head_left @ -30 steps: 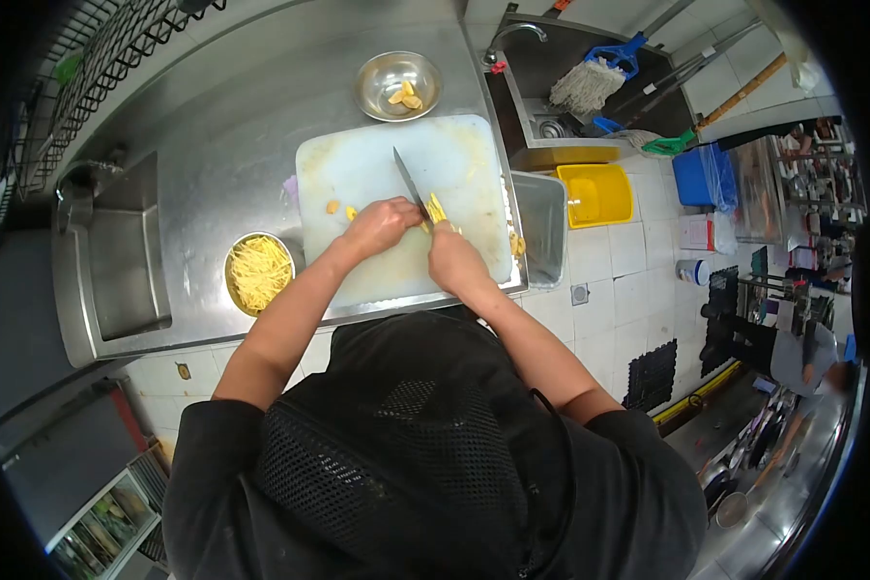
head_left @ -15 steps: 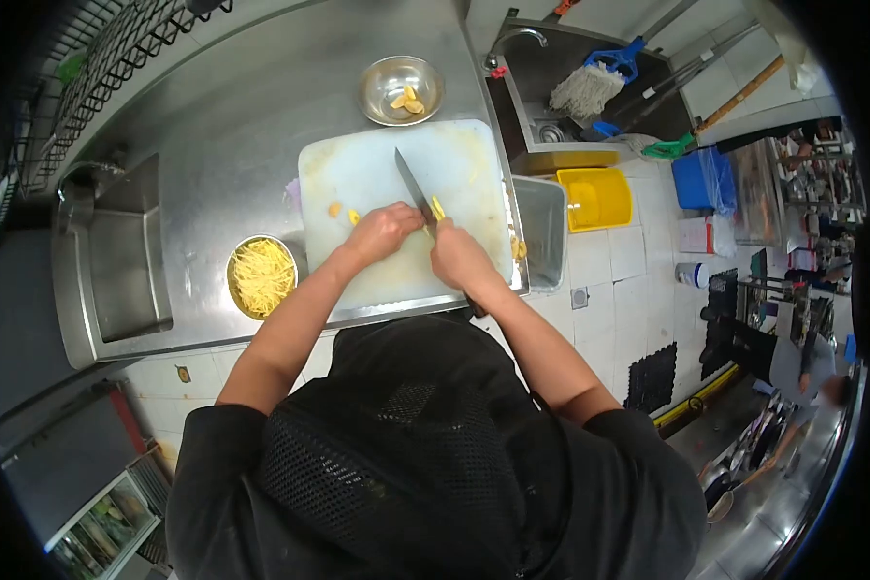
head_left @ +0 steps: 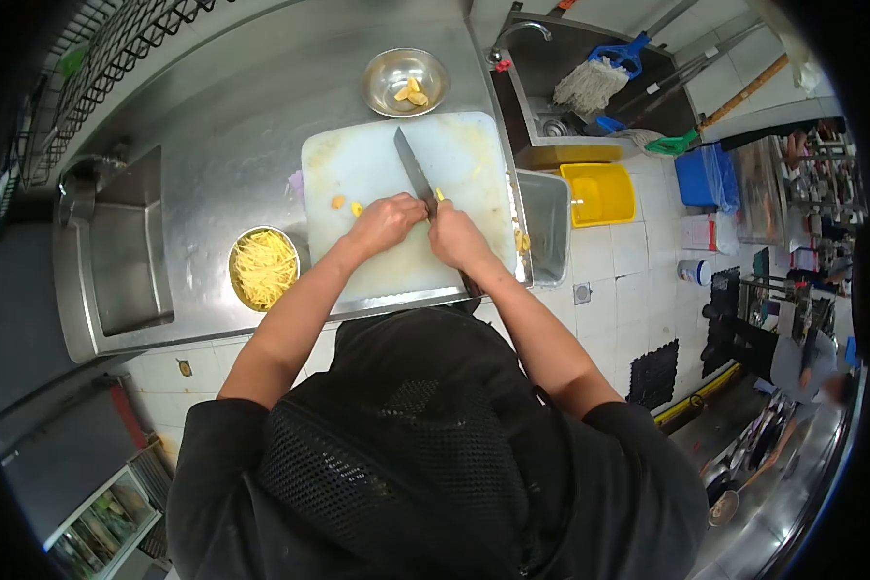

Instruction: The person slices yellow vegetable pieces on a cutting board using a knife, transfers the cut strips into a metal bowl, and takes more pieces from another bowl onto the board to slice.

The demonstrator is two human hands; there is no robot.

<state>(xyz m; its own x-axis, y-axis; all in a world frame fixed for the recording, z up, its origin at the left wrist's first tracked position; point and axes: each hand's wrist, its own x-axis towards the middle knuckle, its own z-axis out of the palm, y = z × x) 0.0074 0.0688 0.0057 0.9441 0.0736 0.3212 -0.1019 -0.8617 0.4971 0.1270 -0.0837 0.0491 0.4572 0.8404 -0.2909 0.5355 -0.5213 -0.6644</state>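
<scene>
My right hand (head_left: 457, 236) is closed round the handle of a kitchen knife (head_left: 413, 166), its blade slanting up and left across the white cutting board (head_left: 358, 159). Close against the blade, my left hand (head_left: 389, 220) has its fingers curled down on a piece of ginger, which they mostly hide. A little cut yellow ginger (head_left: 440, 194) shows on the blade's right side. Left of my left hand lie a small yellow piece (head_left: 357, 208) and a tan slice (head_left: 338, 202). A metal bowl of yellow shreds (head_left: 265, 269) stands beside my left forearm.
Behind the board, a steel bowl (head_left: 381, 74) holds several ginger pieces. One sink (head_left: 130, 256) is at left, another with a mop (head_left: 590, 87) at upper right. Grey (head_left: 548, 232) and yellow bins (head_left: 602, 194) stand right of the counter. Another person (head_left: 807, 362) is far right.
My view has shifted slightly, so the board and bowls appear a little higher. Both hands stay together at the knife, with only small movement.
</scene>
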